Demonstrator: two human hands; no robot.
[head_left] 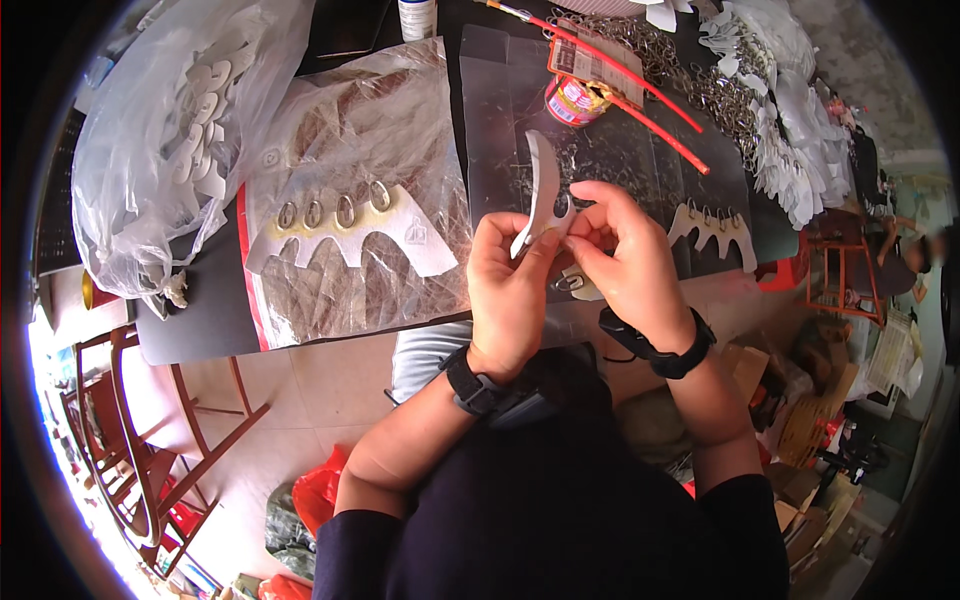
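A white, curved, tabbed piece (541, 185) stands up between my hands above the table's near edge. My left hand (510, 290) pinches its lower part between thumb and fingers. My right hand (632, 255) closes thumb and fingertips on the right side of the same piece, where a small loop shows. Just below the fingers, a metal ring (570, 283) on a pale tab peeks out; my hands hide part of it. On the left lies a similar white piece (350, 232) with several metal rings along its upper edge. Another ringed white piece (715, 235) lies to the right.
A clear plastic bag (130, 200) of white pieces stands at the left. A small tub (575, 100) sits at the back, beside a red-handled brush (600, 50). Metal rings (725, 105) are heaped far right. A wooden chair (130, 440) stands below left.
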